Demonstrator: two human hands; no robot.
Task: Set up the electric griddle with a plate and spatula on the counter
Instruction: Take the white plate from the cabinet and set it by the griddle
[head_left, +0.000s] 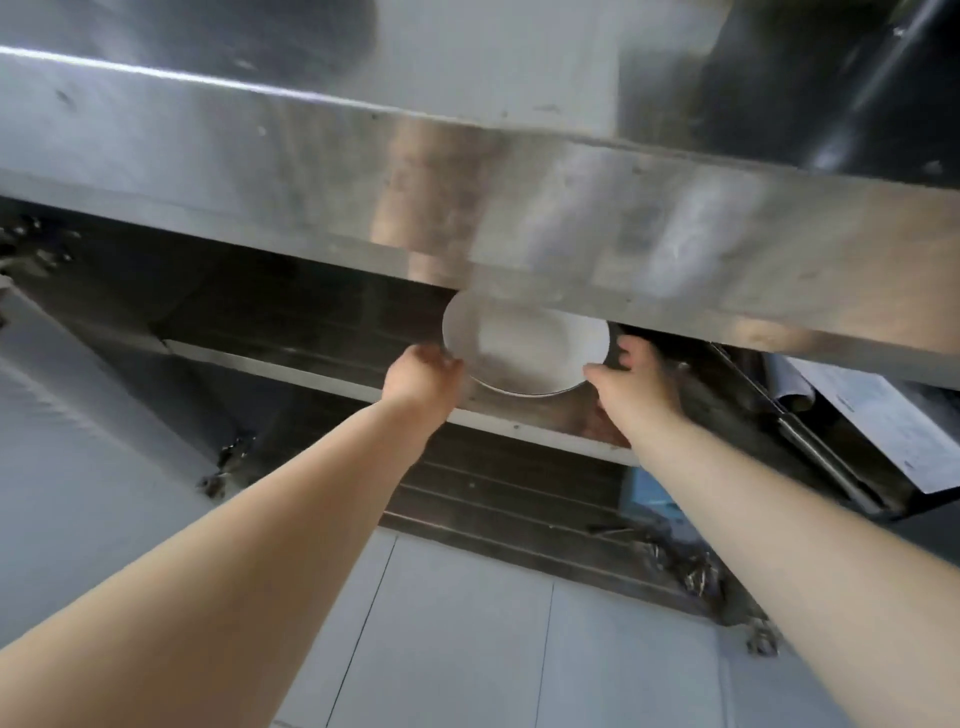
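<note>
While both bare arms reach under the stainless steel bench, the left hand and right hand grip opposite rims of the round white plate at the lower steel shelf's front edge.

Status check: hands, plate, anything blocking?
Both hands, left and right, grip plate edges. Plate on lower shelf. Counter edge overhangs it.

A steel under-counter shelf carries a white plate.
</note>
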